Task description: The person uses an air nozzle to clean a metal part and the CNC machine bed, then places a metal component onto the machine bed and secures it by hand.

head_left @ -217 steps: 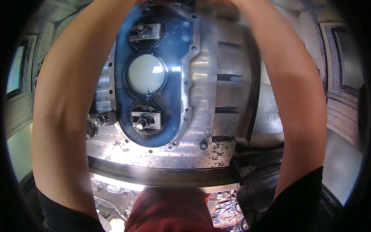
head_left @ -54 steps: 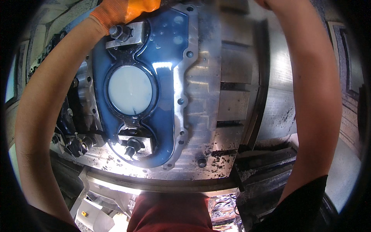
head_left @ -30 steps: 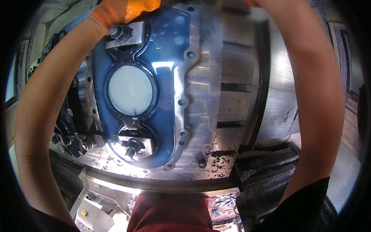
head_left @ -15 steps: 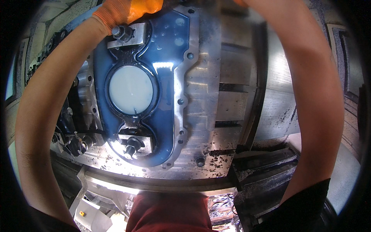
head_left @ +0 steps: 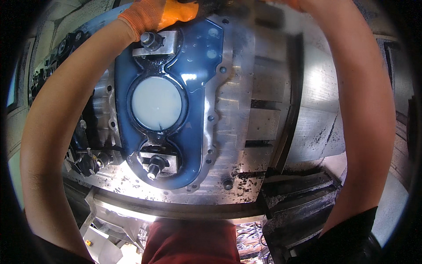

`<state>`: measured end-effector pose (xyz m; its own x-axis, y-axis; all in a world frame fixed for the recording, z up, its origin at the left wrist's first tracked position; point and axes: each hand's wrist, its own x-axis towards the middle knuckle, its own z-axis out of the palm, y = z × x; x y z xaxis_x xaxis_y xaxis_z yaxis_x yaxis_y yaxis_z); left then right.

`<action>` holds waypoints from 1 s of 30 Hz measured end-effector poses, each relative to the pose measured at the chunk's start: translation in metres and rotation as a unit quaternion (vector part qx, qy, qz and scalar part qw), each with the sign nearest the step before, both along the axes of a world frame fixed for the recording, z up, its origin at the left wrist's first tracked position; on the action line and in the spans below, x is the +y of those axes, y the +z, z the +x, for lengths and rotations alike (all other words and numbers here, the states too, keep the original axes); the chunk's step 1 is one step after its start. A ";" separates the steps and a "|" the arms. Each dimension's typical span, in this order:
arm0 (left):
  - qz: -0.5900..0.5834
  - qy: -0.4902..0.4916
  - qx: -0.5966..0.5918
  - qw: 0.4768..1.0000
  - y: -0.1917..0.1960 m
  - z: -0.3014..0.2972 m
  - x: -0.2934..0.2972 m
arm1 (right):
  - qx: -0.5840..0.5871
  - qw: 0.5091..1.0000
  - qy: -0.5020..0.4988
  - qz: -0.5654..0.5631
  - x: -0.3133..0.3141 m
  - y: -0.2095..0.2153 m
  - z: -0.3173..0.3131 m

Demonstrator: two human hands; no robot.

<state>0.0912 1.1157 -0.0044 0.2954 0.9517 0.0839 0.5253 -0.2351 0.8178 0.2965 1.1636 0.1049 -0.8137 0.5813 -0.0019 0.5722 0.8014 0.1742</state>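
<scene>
In an orange glove, my left hand [head_left: 165, 14] reaches over the far end of a metal casting [head_left: 214, 94], just beyond the far clamp. Its fingers curl toward a dark, blurred thing [head_left: 212, 7] at the top edge, too unclear to name. My right hand [head_left: 293, 3], also gloved in orange, is mostly cut off by the top edge. Whitish blur lies below it, and its fingers are hidden. Bluish, cloudy liquid [head_left: 187, 121] pools inside the casting around a round, milky bore [head_left: 157, 104]. Two clamp blocks with bolts, far [head_left: 169, 43] and near [head_left: 171, 163], press on the casting.
A slotted metal bed [head_left: 263, 123] carries the casting, with dark chips scattered near its front edge. Dark metal fixture parts [head_left: 83, 158] stand at the left. Ribbed dark covers [head_left: 303, 198] lie at the lower right, beside a bright metal panel [head_left: 316, 127].
The casting and both hands sit slightly farther right in the picture. A little more of the right glove shows, with whitish blur beneath it. My left hand stays by the far clamp.
</scene>
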 end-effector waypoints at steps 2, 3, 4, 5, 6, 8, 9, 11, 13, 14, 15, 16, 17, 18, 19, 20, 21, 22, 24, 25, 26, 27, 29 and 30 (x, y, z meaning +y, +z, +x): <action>0.016 0.008 0.087 0.996 0.002 -0.003 0.001 | -0.023 0.999 0.046 -0.012 0.002 0.004 0.003; 0.025 0.013 0.130 0.991 0.003 -0.004 0.001 | -0.068 0.996 0.050 -0.028 0.006 0.008 -0.002; 0.034 0.011 0.130 0.991 0.004 -0.004 0.001 | -0.091 0.995 0.031 -0.033 0.006 0.008 -0.003; 0.044 0.010 0.129 0.991 0.005 -0.004 0.000 | -0.115 0.993 0.013 -0.039 0.005 0.010 -0.006; 0.054 0.010 0.129 0.990 0.005 -0.004 0.000 | -0.116 0.992 -0.028 -0.033 0.006 0.008 -0.012; 0.030 0.013 0.076 0.997 0.006 -0.003 -0.001 | -0.083 0.995 -0.042 -0.023 0.002 0.008 -0.012; 0.018 0.016 0.050 0.998 0.006 -0.001 -0.002 | -0.047 0.999 -0.017 -0.018 -0.004 0.010 -0.006; -0.006 0.024 0.094 0.995 0.006 0.001 -0.003 | -0.040 0.999 0.008 -0.030 -0.007 0.013 -0.004; 0.036 0.005 0.044 0.998 0.006 0.002 -0.003 | -0.077 0.996 -0.011 -0.051 -0.007 0.016 -0.004; 0.024 0.005 0.026 0.999 0.006 0.002 -0.002 | -0.085 0.994 -0.029 -0.056 -0.004 0.018 -0.007; 0.012 0.007 0.009 1.000 0.005 0.002 -0.002 | -0.068 0.995 -0.061 -0.050 -0.005 0.017 -0.005; -0.001 0.010 -0.007 1.000 0.005 0.002 -0.002 | -0.057 0.995 -0.060 -0.057 -0.003 0.018 -0.007; 0.002 0.016 0.025 1.000 0.006 0.001 -0.002 | -0.046 0.995 -0.059 -0.064 -0.003 0.017 -0.008; 0.004 0.021 0.056 0.998 0.006 0.000 -0.002 | -0.042 0.995 -0.027 -0.083 -0.001 0.017 -0.009; 0.007 0.024 0.087 0.996 0.006 0.000 -0.001 | -0.050 0.995 -0.024 -0.088 0.000 0.016 -0.010; 0.006 0.039 0.120 0.992 0.005 -0.001 0.000 | -0.058 0.994 -0.021 -0.092 0.001 0.016 -0.010; 0.010 0.029 0.095 0.995 0.004 -0.001 0.001 | -0.077 0.993 -0.043 -0.082 0.002 0.015 -0.011; 0.015 0.021 0.069 0.997 0.003 -0.001 0.001 | -0.078 0.993 -0.050 -0.078 0.002 0.016 -0.009; 0.006 0.018 0.035 0.999 0.002 -0.001 0.001 | -0.060 0.994 -0.049 -0.078 0.002 0.018 -0.008; -0.008 0.024 0.026 0.999 0.001 0.000 0.001 | -0.059 0.994 -0.038 -0.086 0.003 0.019 -0.010; -0.022 0.029 0.016 0.999 0.001 0.000 0.001 | -0.059 0.993 -0.028 -0.093 0.002 0.021 -0.010; -0.020 0.032 0.032 0.999 0.001 0.000 0.000 | -0.080 0.991 -0.018 -0.104 0.002 0.023 -0.012; -0.011 0.037 0.059 0.998 0.000 0.000 0.001 | -0.124 0.986 -0.040 -0.106 0.001 0.025 -0.017; -0.004 0.036 0.050 0.998 0.000 0.001 0.001 | -0.146 0.982 -0.071 -0.100 -0.001 0.024 -0.020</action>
